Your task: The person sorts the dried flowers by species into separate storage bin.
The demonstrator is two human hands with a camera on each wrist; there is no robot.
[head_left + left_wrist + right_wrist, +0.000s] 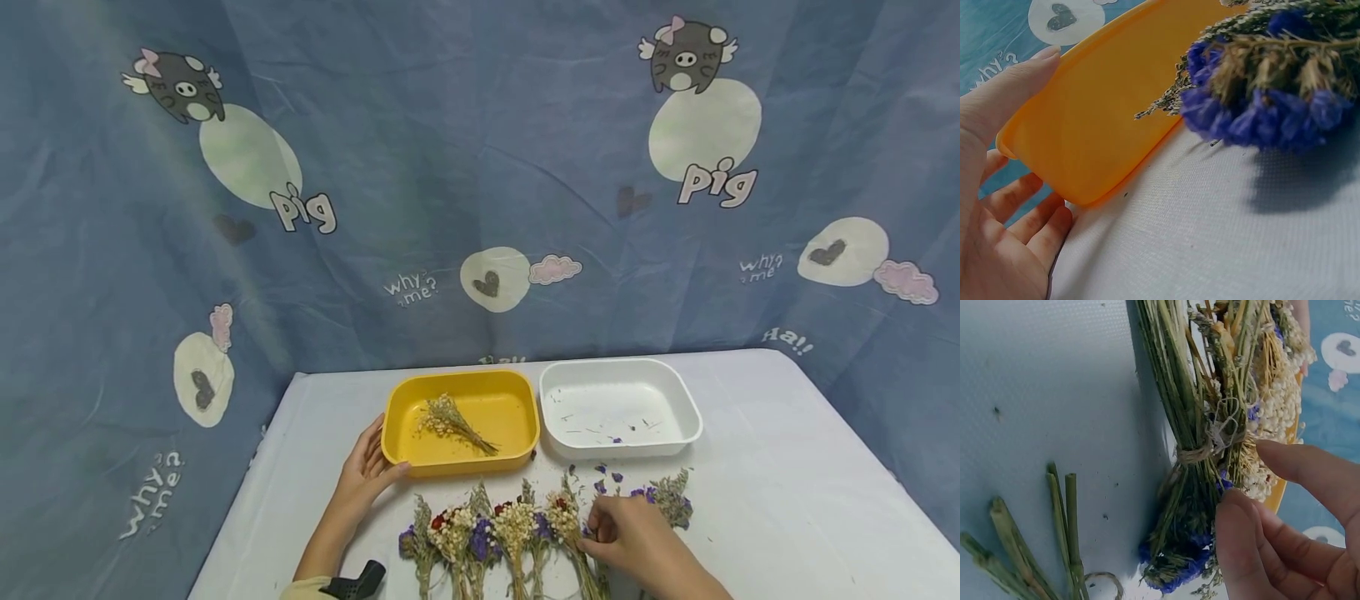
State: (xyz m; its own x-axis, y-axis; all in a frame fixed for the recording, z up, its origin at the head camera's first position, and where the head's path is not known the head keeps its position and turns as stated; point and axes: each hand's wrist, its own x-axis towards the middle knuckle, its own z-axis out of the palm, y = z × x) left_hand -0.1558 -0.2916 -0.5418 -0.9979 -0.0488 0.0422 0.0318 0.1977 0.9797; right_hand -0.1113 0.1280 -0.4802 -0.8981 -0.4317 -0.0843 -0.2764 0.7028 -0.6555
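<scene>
Backdrop: a blue printed curtain (480,125) hangs behind a table under white cloth (787,467). Two trays stand side by side at the far part of the cloth: a yellow tray (465,469) on the left, a white tray (618,452) on the right, the latter holding scattered plant bits. A row of dried flower bunches (514,529) lies in front of them, stems toward the person; the heads are cream, red and purple (the right wrist view shows twine around one bunch).

Left hand (365,479): spread against the yellow tray's left end — thumb at the near corner, apart from the fingers. Right hand (633,533): fingers bent, at the right part of the row; thumb and forefinger tips are apart next to the stems — whether they pinch any, cannot tell. The hands are well apart.

One cream-flowered bunch (453,423) lies aslant inside the yellow tray. Smallest items: loose purple florets (617,477) on the cloth before the white tray.
</scene>
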